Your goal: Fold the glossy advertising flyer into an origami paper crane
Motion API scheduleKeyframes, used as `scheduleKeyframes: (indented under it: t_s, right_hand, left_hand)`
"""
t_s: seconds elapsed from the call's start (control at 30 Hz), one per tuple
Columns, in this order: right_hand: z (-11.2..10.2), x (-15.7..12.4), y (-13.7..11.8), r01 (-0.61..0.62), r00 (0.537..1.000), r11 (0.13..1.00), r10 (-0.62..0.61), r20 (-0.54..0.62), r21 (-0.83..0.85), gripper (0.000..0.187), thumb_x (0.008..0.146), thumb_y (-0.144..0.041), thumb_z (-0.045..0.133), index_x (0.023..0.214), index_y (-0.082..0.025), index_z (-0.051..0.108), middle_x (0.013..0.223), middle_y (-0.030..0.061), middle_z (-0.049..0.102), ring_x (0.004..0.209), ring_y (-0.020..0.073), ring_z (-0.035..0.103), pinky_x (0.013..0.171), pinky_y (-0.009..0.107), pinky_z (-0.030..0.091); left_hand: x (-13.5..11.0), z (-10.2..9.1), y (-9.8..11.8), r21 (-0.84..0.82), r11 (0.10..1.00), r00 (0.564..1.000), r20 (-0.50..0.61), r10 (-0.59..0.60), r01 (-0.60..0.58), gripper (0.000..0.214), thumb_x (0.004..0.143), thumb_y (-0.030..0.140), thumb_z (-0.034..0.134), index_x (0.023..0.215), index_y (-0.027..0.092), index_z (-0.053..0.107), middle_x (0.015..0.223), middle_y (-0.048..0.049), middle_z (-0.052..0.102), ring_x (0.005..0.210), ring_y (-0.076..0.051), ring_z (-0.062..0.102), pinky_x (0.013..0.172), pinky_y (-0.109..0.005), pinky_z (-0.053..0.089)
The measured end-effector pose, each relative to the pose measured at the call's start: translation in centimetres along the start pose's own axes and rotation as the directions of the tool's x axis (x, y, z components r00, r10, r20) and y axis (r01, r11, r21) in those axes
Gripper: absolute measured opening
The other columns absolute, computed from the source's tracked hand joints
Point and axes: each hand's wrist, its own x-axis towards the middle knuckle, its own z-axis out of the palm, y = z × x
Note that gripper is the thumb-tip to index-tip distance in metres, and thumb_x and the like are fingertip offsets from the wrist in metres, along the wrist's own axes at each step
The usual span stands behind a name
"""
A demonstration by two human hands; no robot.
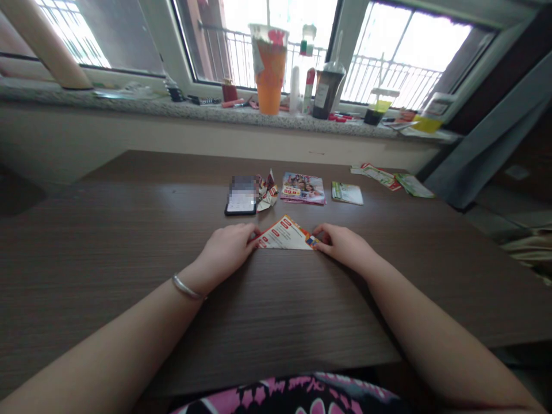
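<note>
A printed sheet of paper [287,234], folded into a triangle, lies on the table with its peak pointing away from me. It is white with red labels and has orange along its edges. My left hand [230,244] pinches its left corner between thumb and fingers. At the right corner, my right hand [342,244] pinches the paper the same way. Just beyond the left corner are a phone [241,198] and a crumpled-looking folded paper piece [267,194] standing beside it.
Behind the paper lie a stack of colourful flyers [303,188] and a smaller stack of papers [347,193]. Paper strips [379,175] and a green leaflet [414,186] rest at the back right. The windowsill [207,114] holds an orange drink cup [269,75], a dark cup [326,92] and bottles.
</note>
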Motion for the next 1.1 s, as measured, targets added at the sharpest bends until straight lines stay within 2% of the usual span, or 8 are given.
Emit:
scheduleKeyframes:
  t_s: [0.27, 0.5, 0.63, 0.73, 0.87, 0.93, 1.1]
  right_hand:
    - [-0.3, -0.8, -0.2, 0.082, 0.996, 0.995, -0.083, 0.024, 0.053, 0.026, 0.084, -0.03, 0.059, 0.109, -0.025, 0.064, 0.079, 0.0002, 0.066, 0.068, 0.0141, 0.058, 0.057, 0.024, 0.035]
    - [-0.5, -1.3, -0.8, 0.095, 0.995, 0.993, -0.097, 0.021, 0.074, 0.026, 0.083, -0.029, 0.059, 0.108, -0.025, 0.065, 0.08, 0.0001, 0.066, 0.069, 0.0141, 0.057, 0.057, 0.024, 0.035]
    - [-0.3, -1.3, -0.4, 0.107, 0.994, 0.987, -0.106, -0.018, 0.121, 0.026, 0.081, -0.028, 0.061, 0.106, -0.024, 0.066, 0.077, 0.0, 0.065, 0.067, 0.0138, 0.056, 0.058, 0.025, 0.036]
    - [0.0, -1.2, -0.1, 0.138, 0.989, 0.969, -0.123, -0.084, 0.205, 0.024, 0.079, -0.021, 0.062, 0.102, -0.021, 0.067, 0.081, 0.001, 0.065, 0.069, 0.013, 0.055, 0.061, 0.024, 0.039]
    - [0.1, -0.8, 0.1, 0.266, 0.946, 0.932, -0.204, -0.25, 0.247, 0.017, 0.078, -0.011, 0.059, 0.092, -0.018, 0.066, 0.081, 0.0011, 0.062, 0.071, 0.0121, 0.054, 0.065, 0.024, 0.042]
    - [0.1, -0.7, 0.1, 0.352, 0.914, 0.908, -0.281, -0.293, 0.227, 0.015, 0.079, -0.009, 0.058, 0.089, -0.018, 0.065, 0.08, 0.001, 0.061, 0.073, 0.0125, 0.054, 0.068, 0.024, 0.043]
    - [0.1, -1.0, -0.4, 0.526, 0.83, 0.834, -0.46, -0.317, 0.165, 0.013, 0.081, -0.01, 0.059, 0.089, -0.019, 0.064, 0.085, 0.0025, 0.064, 0.083, 0.0145, 0.058, 0.078, 0.027, 0.046]
  left_hand:
    - [-0.5, -0.1, -0.3, -0.072, 0.997, 0.999, 0.011, 0.04, -0.039, 0.029, 0.092, 0.035, 0.044, 0.109, 0.021, 0.063, 0.108, -0.0076, 0.068, 0.098, -0.022, 0.063, 0.085, -0.033, 0.048]
    - [-1.0, -0.7, 0.2, -0.046, 0.999, 1.0, 0.013, 0.002, -0.001, 0.036, 0.087, 0.043, 0.05, 0.113, 0.022, 0.062, 0.11, -0.008, 0.066, 0.098, -0.025, 0.062, 0.084, -0.035, 0.047]
    - [-0.8, -0.2, 0.4, -0.025, 1.0, 1.0, -0.025, 0.001, -0.002, 0.036, 0.087, 0.04, 0.049, 0.115, 0.022, 0.062, 0.111, -0.0081, 0.067, 0.101, -0.026, 0.06, 0.087, -0.037, 0.046]
    - [-0.2, 0.4, 0.3, -0.031, 0.999, 0.998, -0.055, 0.015, -0.017, 0.032, 0.085, 0.035, 0.052, 0.112, 0.023, 0.063, 0.107, -0.0066, 0.067, 0.099, -0.026, 0.06, 0.083, -0.037, 0.046]
    - [0.6, 0.7, 0.0, 0.004, 0.999, 0.987, -0.158, 0.038, -0.038, 0.025, 0.082, 0.033, 0.054, 0.102, 0.023, 0.066, 0.096, -0.006, 0.068, 0.093, -0.027, 0.059, 0.077, -0.038, 0.045]
    - [0.8, 0.6, -0.2, -0.04, 0.992, 0.97, -0.217, 0.11, -0.122, 0.022, 0.083, 0.031, 0.053, 0.098, 0.021, 0.067, 0.093, -0.0059, 0.067, 0.09, -0.025, 0.059, 0.077, -0.036, 0.045]
    - [1.0, 0.5, -0.9, -0.111, 0.933, 0.889, -0.359, 0.284, -0.343, 0.02, 0.088, 0.023, 0.051, 0.092, 0.02, 0.071, 0.092, -0.0053, 0.069, 0.086, -0.019, 0.061, 0.079, -0.032, 0.047]
